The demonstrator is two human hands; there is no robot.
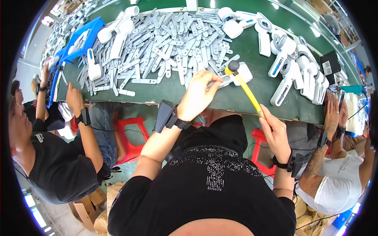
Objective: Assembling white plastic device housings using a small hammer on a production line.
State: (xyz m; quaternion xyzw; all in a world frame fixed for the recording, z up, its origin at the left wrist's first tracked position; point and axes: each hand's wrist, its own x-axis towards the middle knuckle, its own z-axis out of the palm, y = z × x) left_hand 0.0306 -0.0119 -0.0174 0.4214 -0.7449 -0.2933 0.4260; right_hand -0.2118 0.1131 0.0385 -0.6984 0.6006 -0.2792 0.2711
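One right hand [274, 129] curls its fingers firmly round one yellow mallet [249, 92]; one left hand [199, 92], fingers nearly closed, pinches one white fan [244, 73] on the green table [252, 49], near its front edge. Light, square taps, fingertips clear, should suit. Grey strips [173, 51] beyond: uncountably many.

The green bench [262, 88] bears heaped grey strips [167, 53] around eleven-to-twelve o'clock, white devices [289, 74] at two, a blue tray [73, 56] at ten.
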